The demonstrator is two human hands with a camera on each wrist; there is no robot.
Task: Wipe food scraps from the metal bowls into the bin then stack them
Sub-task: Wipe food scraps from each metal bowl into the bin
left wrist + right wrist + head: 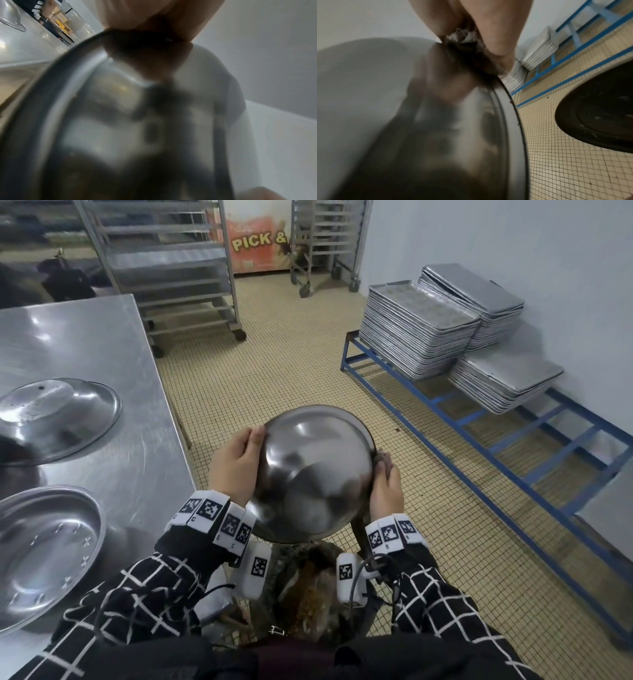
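Observation:
I hold a metal bowl (315,474) tipped with its underside toward me, above the bin (308,587), which holds brown food scraps. My left hand (239,457) grips the bowl's left rim, thumb on the outside. My right hand (385,484) pinches a soiled wad of cloth (382,460) against the right rim. In the left wrist view the bowl (120,128) fills the frame under my left hand (154,16). The right wrist view shows my right hand (488,27) pressing the dirty cloth (464,36) onto the edge of the bowl (419,121). The bowl's inside is hidden.
Two more metal bowls (58,419) (44,549) lie on the steel table (102,344) to my left. Stacked baking trays (418,330) sit on a blue frame (513,460) at the right. Wheeled racks (178,268) stand behind. A black round object (599,115) is beside the bowl.

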